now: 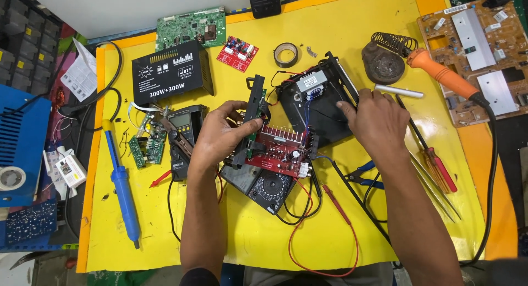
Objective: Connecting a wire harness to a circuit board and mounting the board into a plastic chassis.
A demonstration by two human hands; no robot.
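L hand gripping black front panel, R hand on black chassis; red amp board btwn

Yellow worktable with orange edging fills the view — bright, even overhead light. Pale wall or surface at the far edge. Far left, dark small-parts drawer cabinet; blue metal case on the left.

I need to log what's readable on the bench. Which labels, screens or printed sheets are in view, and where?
Black cover: back left, rectangular, white printing on top.
Meter screen: grey rectangle, beside left hand.
Paper sheet: far left edge, white, printed.
Small box: left, white, labelled.
Barcode sticker: white strip on brown board, back right.
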